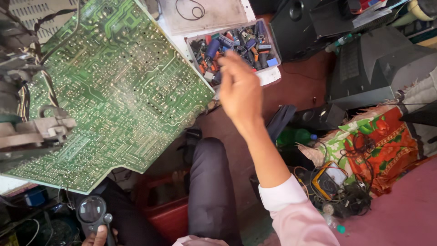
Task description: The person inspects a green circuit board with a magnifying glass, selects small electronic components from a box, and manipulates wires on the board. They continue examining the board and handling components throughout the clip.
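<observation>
Right hand point(239, 89) is stretched out over the parts tray point(272, 75), fingers down among the capacitors point(230, 43). It's motion-blurred, so I can't tell whether the fingers are pinched on a part or just spread above the pile. Nothing visibly gripped.

Left hand point(98, 237) sits low at the frame's bottom edge, fingers closed around the black handle of a magnifier point(92, 212), lens up and free of the board.

Board point(114, 86) lies solder side up, tilted, at the left, its right corner just beside the tray. Metal brackets point(36, 132) overlap its left edge. Person's dark-trousered knee is below the board; pink sleeve on the right arm.

Step, as I read it: picking a part from the tray, probably a match for something on the board, with the magnifier kept ready for checking.

Next move would need a clean pinch on one small piece out of a jumbled heap, without dragging its neighbours over the tray wall. Parts are small and mixed, so picking by colour and size matters.

Off to the right: multimeter point(330, 180) in a tangle of leads, green bottle point(293, 135), old monitor point(382, 64).
</observation>
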